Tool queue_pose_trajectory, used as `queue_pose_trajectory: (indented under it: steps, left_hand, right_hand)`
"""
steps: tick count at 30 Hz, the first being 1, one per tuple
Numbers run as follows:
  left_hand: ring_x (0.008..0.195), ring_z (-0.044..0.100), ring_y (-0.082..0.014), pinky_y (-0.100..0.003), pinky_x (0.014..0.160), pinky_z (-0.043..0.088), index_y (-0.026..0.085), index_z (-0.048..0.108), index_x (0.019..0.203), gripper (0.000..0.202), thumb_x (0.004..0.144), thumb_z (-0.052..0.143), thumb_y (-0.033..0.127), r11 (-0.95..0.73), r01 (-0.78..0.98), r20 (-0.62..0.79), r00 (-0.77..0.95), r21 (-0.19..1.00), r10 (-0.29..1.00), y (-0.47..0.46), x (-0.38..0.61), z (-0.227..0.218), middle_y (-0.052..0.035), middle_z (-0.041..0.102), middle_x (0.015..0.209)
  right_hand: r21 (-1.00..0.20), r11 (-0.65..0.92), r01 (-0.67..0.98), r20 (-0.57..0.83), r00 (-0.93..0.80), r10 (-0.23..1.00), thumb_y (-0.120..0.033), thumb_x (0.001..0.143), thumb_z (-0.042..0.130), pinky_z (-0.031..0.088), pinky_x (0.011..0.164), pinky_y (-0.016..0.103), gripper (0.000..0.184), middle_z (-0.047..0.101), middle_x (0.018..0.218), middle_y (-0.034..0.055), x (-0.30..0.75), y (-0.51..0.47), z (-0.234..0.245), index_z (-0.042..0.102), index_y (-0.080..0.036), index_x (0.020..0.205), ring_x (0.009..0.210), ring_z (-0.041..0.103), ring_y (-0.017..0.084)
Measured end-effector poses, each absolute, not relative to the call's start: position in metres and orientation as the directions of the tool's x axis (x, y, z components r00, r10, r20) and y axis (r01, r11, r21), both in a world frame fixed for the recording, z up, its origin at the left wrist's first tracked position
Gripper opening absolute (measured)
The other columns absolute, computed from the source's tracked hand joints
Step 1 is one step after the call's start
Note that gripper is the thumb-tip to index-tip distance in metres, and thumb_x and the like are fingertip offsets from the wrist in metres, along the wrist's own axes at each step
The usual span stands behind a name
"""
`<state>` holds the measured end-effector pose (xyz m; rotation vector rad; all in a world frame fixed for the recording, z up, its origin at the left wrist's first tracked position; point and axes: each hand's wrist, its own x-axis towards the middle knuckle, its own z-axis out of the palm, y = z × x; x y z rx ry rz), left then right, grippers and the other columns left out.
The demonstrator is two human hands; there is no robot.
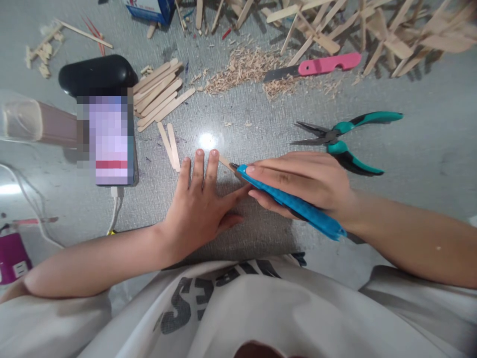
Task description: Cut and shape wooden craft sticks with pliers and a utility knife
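Observation:
My left hand (197, 204) lies flat on the grey table with its fingers spread. Its index finger reaches right, to the blue-handled tool (298, 206) in my right hand (309, 181). The fingers of that hand are wrapped round the handle. The tool's short dark metal tip points up and left, over a wooden craft stick (225, 161) beside my left fingertips. Whether my left hand touches this stick is hard to see, and the tool's exact kind is unclear. Two loose craft sticks (169, 144) lie just left of my left fingers.
Green-handled needle-nose pliers (331, 136) rest open at right. A pink-handled blade (330, 64) lies by wood chips (242, 69). Craft sticks (160, 94) are piled beside a phone (112, 139) with a cable and a black case (99, 74). Stick structures (395, 40) stand at the back.

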<state>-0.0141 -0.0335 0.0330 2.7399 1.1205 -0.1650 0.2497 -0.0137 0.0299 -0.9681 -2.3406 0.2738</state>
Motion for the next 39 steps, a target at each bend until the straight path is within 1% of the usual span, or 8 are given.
queue_pose_trajectory:
  steps: [6,11,13,18,23,27,33,39]
  left_hand:
    - [0.172,0.035,-0.0658,-0.087,0.133,0.038,0.039,0.023,0.189,0.116,0.098,0.089,0.068,-0.697,0.709,-0.165,0.703,0.102,0.691,-0.033,-0.013,0.033,-0.0325,0.027,0.191]
    - [0.174,0.031,-0.0645,-0.086,0.135,0.036,0.040,0.031,0.187,0.112,0.097,0.091,0.068,-0.682,0.721,-0.209,0.690,0.121,0.693,-0.030,-0.011,0.035,-0.0286,0.024,0.194]
    - [0.174,0.032,-0.0638,-0.085,0.136,0.036,0.037,0.033,0.187,0.113,0.096,0.090,0.071,-0.668,0.734,-0.224,0.677,0.125,0.701,-0.029,-0.010,0.036,-0.0284,0.025,0.193]
    - [0.174,0.033,-0.0618,-0.080,0.138,0.038,0.034,0.044,0.183,0.109,0.093,0.091,0.073,-0.666,0.736,-0.255,0.671,0.121,0.696,-0.024,-0.008,0.040,-0.0269,0.028,0.193]
    - [0.172,0.037,-0.0630,-0.077,0.137,0.041,0.031,0.060,0.174,0.101,0.088,0.095,0.073,-0.685,0.723,-0.277,0.680,0.092,0.679,-0.021,-0.006,0.043,-0.0292,0.036,0.189]
    - [0.172,0.038,-0.0623,-0.077,0.137,0.041,0.032,0.058,0.175,0.104,0.088,0.094,0.075,-0.683,0.725,-0.265,0.678,0.088,0.686,-0.022,-0.005,0.043,-0.0278,0.035,0.190]
    - [0.171,0.039,-0.0616,-0.075,0.136,0.044,0.030,0.050,0.180,0.111,0.089,0.092,0.077,-0.705,0.708,-0.276,0.686,0.037,0.674,-0.022,-0.006,0.044,-0.0300,0.038,0.188]
    - [0.168,0.043,-0.0636,-0.074,0.134,0.048,0.024,0.059,0.174,0.105,0.089,0.092,0.076,-0.713,0.701,-0.264,0.690,0.016,0.674,-0.020,-0.006,0.046,-0.0362,0.042,0.183]
  right_hand:
    - [-0.381,0.728,0.570,0.458,-0.567,0.684,-0.027,0.106,0.077,0.070,0.069,0.038,0.018,0.090,0.111,0.0027,0.250,-0.013,0.035,0.082,-0.030,0.123,0.083,0.086,0.023]
    - [-0.455,0.657,0.600,0.348,-0.560,0.752,-0.029,0.107,0.073,0.071,0.075,0.042,0.024,0.090,0.115,-0.0005,0.251,-0.014,0.034,0.083,-0.037,0.128,0.090,0.088,0.025]
    - [-0.455,0.661,0.597,0.361,-0.555,0.750,-0.028,0.108,0.072,0.072,0.078,0.043,0.028,0.090,0.118,-0.0006,0.252,-0.015,0.032,0.082,-0.038,0.132,0.095,0.088,0.026]
    - [-0.393,0.733,0.556,0.442,-0.585,0.680,-0.024,0.109,0.071,0.071,0.077,0.045,0.035,0.090,0.121,0.0037,0.251,-0.017,0.031,0.072,-0.031,0.144,0.098,0.088,0.028]
    - [-0.401,0.732,0.552,0.462,-0.568,0.681,-0.022,0.107,0.074,0.070,0.079,0.043,0.042,0.089,0.124,0.0029,0.249,-0.020,0.028,0.070,-0.033,0.148,0.097,0.087,0.026]
    - [-0.411,0.706,0.577,0.412,-0.573,0.708,-0.024,0.108,0.071,0.071,0.083,0.044,0.045,0.089,0.125,0.0003,0.250,-0.021,0.026,0.066,-0.039,0.150,0.099,0.087,0.027]
    - [-0.352,0.758,0.550,0.493,-0.580,0.649,-0.021,0.106,0.074,0.069,0.076,0.041,0.035,0.089,0.112,0.0050,0.248,-0.018,0.027,0.068,-0.027,0.140,0.091,0.086,0.026]
    - [-0.356,0.779,0.517,0.507,-0.593,0.625,-0.017,0.104,0.078,0.068,0.075,0.040,0.035,0.089,0.111,0.0069,0.249,-0.017,0.029,0.068,-0.020,0.137,0.090,0.086,0.025]
